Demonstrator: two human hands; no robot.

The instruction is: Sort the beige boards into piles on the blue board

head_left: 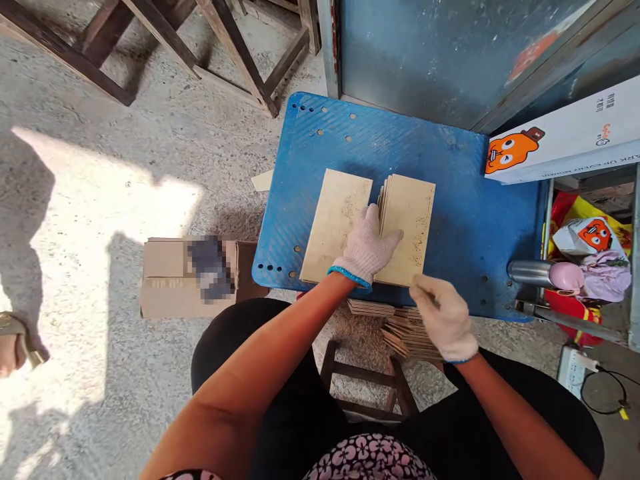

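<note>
Two pale wooden boards lie on a blue perforated plastic board (400, 140). The left one, a flat board (336, 223), lies beside a fanned stack of thin boards (413, 227). My left hand (367, 243), in a white knit glove with a blue cuff, sits where they meet and touches both. My right hand (444, 319), gloved too, has its fingers together at the stack's near edge. Whether those fingers pinch anything cannot be seen. Below the blue board's near edge, a loose pile of brown-edged boards (410, 333) lies close under my right hand.
A cardboard box (170, 280) lies on the concrete floor at left, and a sandalled foot (13, 343) shows at the far left. Wooden stool frames (235, 47) stand at the top. A white printed carton (565, 140), steel flask (530, 273) and printed bag (585, 253) sit right.
</note>
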